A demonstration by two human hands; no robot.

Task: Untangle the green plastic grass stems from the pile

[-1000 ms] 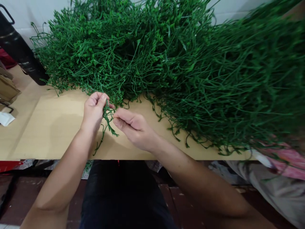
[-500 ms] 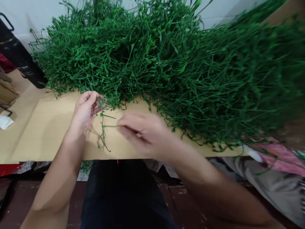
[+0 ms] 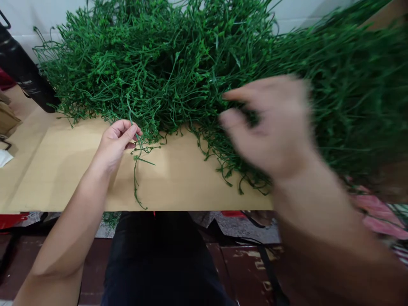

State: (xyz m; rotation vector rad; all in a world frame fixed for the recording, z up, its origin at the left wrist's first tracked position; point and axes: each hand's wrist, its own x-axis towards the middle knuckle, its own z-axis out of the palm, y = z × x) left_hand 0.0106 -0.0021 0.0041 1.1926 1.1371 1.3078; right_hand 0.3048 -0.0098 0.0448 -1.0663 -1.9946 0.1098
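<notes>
My left hand [image 3: 119,138] pinches a green plastic-looking plant stem [image 3: 136,174] between thumb and fingers. The stem's thin branches hang down over the cardboard-coloured tabletop [image 3: 178,182]. My right hand [image 3: 267,123] is blurred by motion in front of the big heap of green stems [image 3: 178,72]. Its thumb and forefinger are apart, with greenery showing between them, and I see nothing held there. The other fingers of that hand are curled and partly hidden.
A black bottle [image 3: 24,70] stands at the left, beside the heap. Near it are a brown box [image 3: 8,117] and a white scrap [image 3: 4,158] at the left edge. Pink material [image 3: 379,212] lies at the lower right. A pale wall [image 3: 306,12] rises behind.
My right hand has left the stem at my left hand, moving right and up to the heap, and its fingers have opened. My left hand still holds the stem.
</notes>
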